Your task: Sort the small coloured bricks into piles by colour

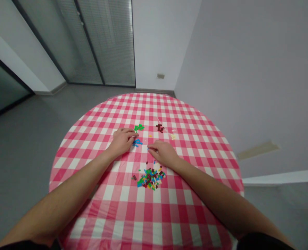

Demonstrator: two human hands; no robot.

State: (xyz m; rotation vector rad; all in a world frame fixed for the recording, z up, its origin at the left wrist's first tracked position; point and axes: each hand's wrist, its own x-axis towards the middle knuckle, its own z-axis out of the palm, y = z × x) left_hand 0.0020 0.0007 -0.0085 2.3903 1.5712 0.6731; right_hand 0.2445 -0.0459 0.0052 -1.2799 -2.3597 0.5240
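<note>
On the checked surface (122, 215), the left hand (122, 141) lay curled, nearly closed, just beside green bricks (139, 127) and blue bricks (137, 142); any hold was unclear. The right hand (160, 152) pinched a small blue brick (148, 148) at its fingertips. A mixed brick pile (150, 178) lay nearer the person, dark red bricks (159, 128) farther off.

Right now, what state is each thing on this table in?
Left hand: fingers curled, beside the blue bricks
Right hand: fingertips at a small blue brick
Mixed-colour bricks: loose heap
Green bricks: separate cluster
Blue bricks: separate cluster
Dark red bricks: separate cluster
Cream bricks: separate cluster
Checked tablecloth: spread flat
</note>
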